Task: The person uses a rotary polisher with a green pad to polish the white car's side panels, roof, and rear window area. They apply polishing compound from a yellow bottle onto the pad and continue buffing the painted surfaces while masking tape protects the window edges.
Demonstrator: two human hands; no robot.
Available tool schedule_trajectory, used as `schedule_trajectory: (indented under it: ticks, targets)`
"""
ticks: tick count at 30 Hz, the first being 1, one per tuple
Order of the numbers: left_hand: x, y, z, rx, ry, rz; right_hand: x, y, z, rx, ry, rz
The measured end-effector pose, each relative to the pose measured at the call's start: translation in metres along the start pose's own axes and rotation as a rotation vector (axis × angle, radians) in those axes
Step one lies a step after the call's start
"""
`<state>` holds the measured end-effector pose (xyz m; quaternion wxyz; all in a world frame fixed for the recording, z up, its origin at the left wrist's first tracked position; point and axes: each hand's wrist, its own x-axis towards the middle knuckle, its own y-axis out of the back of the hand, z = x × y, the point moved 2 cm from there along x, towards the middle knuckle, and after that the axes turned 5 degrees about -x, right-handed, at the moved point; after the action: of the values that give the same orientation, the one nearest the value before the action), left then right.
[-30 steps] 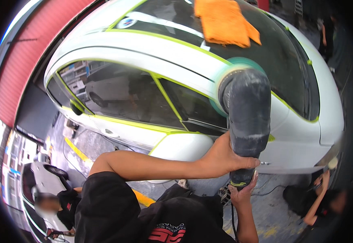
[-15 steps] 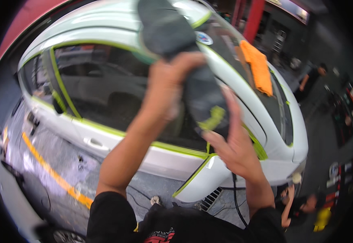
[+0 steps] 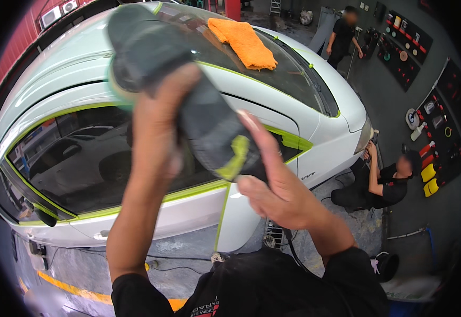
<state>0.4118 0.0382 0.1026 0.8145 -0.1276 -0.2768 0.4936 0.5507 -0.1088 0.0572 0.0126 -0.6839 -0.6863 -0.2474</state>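
Observation:
Both hands hold a black corded car polisher (image 3: 204,113), raised in front of a white car (image 3: 273,100). My left hand (image 3: 162,116) wraps round the body behind its head; blur softens the fingers. At the rear end, beside a strip of yellow-green tape, my right hand (image 3: 280,195) grips the body. The round pad (image 3: 117,82) of the polisher is by the roof edge above the side window; I cannot tell whether it touches. Yellow-green masking tape (image 3: 199,190) lines the window frames. The power cord (image 3: 293,248) hangs below my right hand.
An orange towel (image 3: 243,45) lies on the windshield. One person crouches at the car's front, hands at the headlight (image 3: 366,138); another stands by the dark wall. Tool boards (image 3: 407,45) hang there. Cables (image 3: 177,258) run over the floor beside the car. The front door (image 3: 241,216) stands ajar.
My view has turned to the right, bringing the people and tool boards further in. The polisher and both hands appear further left in the picture, both hands still holding it.

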Motion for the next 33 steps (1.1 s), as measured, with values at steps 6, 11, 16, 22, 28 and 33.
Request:
schedule_trajectory:
  ticks: [6, 11, 16, 22, 28, 33]
  targets:
    - [-0.012, -0.08, -0.112, 0.038, 0.103, -0.216, -0.096, 0.049, 0.047, 0.345, -0.279, 0.209]
    - [-0.022, -0.139, -0.207, 0.034, 0.294, -0.271, -0.157, 0.071, 0.075, 0.442, -0.418, 0.498]
    - [-0.029, -0.151, -0.226, 0.045, 0.458, -0.292, -0.163, 0.07, 0.065, 0.417, -0.475, 0.574]
    - [-0.017, -0.099, -0.145, 0.109, 0.25, -0.303, -0.119, 0.043, 0.029, 0.362, -0.411, 0.346]
    - [-0.012, -0.033, -0.041, 0.001, 0.212, -0.071, -0.039, 0.011, 0.029, -0.052, 0.151, 0.172]
    - [-0.014, -0.039, -0.068, 0.044, 0.223, -0.068, -0.057, 0.032, 0.046, 0.061, 0.065, 0.104]
